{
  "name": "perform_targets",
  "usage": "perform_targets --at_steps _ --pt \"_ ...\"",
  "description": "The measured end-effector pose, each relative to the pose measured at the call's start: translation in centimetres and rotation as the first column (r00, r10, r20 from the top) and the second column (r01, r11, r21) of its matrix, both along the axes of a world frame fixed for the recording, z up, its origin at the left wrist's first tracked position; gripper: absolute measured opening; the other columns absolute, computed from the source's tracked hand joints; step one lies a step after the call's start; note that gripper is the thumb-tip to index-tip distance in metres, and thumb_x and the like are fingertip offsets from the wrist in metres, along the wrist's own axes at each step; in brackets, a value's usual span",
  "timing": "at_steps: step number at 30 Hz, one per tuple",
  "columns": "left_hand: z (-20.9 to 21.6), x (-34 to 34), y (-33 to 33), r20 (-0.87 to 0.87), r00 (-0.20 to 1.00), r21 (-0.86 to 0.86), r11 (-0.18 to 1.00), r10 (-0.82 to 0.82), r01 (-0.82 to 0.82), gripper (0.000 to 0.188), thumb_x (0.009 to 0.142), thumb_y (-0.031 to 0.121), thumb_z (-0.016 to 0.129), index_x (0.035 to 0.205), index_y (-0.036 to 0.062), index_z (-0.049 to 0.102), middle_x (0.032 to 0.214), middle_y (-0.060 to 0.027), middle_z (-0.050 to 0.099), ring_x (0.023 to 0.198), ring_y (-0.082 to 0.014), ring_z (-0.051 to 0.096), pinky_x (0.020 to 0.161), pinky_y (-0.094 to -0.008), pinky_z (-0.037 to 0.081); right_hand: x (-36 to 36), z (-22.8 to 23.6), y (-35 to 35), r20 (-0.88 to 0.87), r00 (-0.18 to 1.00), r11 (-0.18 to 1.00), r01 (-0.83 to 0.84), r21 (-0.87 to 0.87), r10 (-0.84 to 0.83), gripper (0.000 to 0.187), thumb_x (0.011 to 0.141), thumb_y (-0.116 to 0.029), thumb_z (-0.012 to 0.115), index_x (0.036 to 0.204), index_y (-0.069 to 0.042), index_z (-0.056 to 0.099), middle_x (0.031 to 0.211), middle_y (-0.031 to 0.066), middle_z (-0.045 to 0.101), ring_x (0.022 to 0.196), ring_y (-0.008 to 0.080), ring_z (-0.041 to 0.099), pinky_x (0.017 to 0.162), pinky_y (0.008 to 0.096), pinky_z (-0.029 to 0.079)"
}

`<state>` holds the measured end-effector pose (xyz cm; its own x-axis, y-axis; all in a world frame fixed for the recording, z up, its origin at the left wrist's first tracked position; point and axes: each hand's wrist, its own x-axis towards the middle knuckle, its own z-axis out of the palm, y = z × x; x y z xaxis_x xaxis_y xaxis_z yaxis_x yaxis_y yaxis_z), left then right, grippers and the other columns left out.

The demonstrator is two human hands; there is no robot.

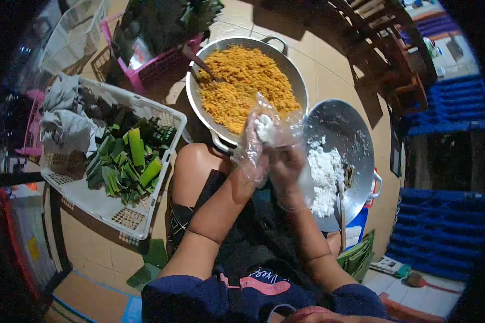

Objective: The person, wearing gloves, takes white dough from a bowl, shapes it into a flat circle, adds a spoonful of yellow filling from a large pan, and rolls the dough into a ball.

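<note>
My left hand, in a clear plastic glove, is closed around a small clump of white rice. Close against it on the right is my right hand, gloved the same way; motion smears its fingers, so their grip cannot be made out. Just beyond both hands stands a large metal pot of orange-yellow crumbly food, with a brown-handled spoon stuck in it. To the right sits a wide metal wok holding a heap of white rice and a wooden paddle.
A white plastic basket at left holds cut green leaf pieces and crumpled grey sheets. A pink crate with dark leaves stands behind. Folded green leaves lie right of my lap. Wooden furniture is at far right.
</note>
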<state>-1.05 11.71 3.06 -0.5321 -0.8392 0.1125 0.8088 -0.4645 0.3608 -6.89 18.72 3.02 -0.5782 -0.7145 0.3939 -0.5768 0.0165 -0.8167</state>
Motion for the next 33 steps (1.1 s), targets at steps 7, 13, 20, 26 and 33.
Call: perform_targets --at_steps 7,13,20,26,33 --pt "4.4 -3.9 8.4 0.59 0.773 0.078 0.97 -0.232 0.231 0.034 0.094 0.038 0.042 0.094 0.0064 0.054 0.083 -0.004 0.056 0.075 -0.0127 0.056 0.064 -0.0258 0.048 -2.8 4.3 9.8 0.123 0.968 0.974 0.225 -0.037 -0.219 0.02 0.081 -0.008 0.066 0.097 0.001 0.06 0.087 0.0043 0.062 0.077 0.0105 0.058 0.069 0.0236 0.047" --pt "4.9 -7.2 16.1 0.55 0.723 0.103 0.893 -0.418 0.437 0.038 0.091 0.04 0.045 0.107 0.0057 0.054 0.092 -0.0068 0.059 0.082 -0.0139 0.058 0.065 -0.0268 0.049 -4.8 6.1 18.4 0.639 0.719 0.912 0.405 -0.068 -0.272 0.016 0.08 -0.007 0.067 0.092 0.002 0.061 0.086 0.0036 0.061 0.077 0.0114 0.06 0.068 0.0248 0.048" --pt "1.8 -9.7 21.3 0.581 0.507 0.136 0.691 -0.636 0.71 0.059 0.093 0.054 0.027 0.113 0.0037 0.051 0.1 -0.0096 0.061 0.08 -0.0227 0.061 0.063 -0.0332 0.053 -7.3 5.9 24.7 0.009 0.89 0.878 0.449 0.164 -0.457 0.021 0.082 -0.015 0.066 0.096 -0.001 0.061 0.088 0.0047 0.062 0.074 0.0115 0.059 0.061 0.0262 0.048" --pt "-1.4 -10.4 20.3 0.334 0.529 0.297 0.62 -0.78 0.726 0.055 0.096 0.047 0.022 0.115 0.0047 0.051 0.099 -0.0065 0.06 0.084 -0.0192 0.06 0.069 -0.0323 0.053 -10.0 5.6 28.2 0.33 0.77 0.835 0.471 0.285 -0.546 0.047 0.084 -0.017 0.063 0.122 0.002 0.044 0.107 0.0137 0.059 0.099 0.0216 0.058 0.082 0.0314 0.048" --pt "0.7 -8.4 21.8 0.174 0.503 0.333 0.532 -0.846 0.779 0.05 0.095 0.044 0.03 0.124 0.0059 0.044 0.113 -0.0093 0.057 0.098 -0.0229 0.058 0.083 -0.0354 0.049 -4.2 4.4 23.6 -0.376 0.832 0.885 0.462 0.062 -0.408 0.056 0.091 -0.035 0.046 0.129 0.005 0.037 0.132 0.0217 0.042 0.123 0.0337 0.039 0.103 0.0439 0.029"
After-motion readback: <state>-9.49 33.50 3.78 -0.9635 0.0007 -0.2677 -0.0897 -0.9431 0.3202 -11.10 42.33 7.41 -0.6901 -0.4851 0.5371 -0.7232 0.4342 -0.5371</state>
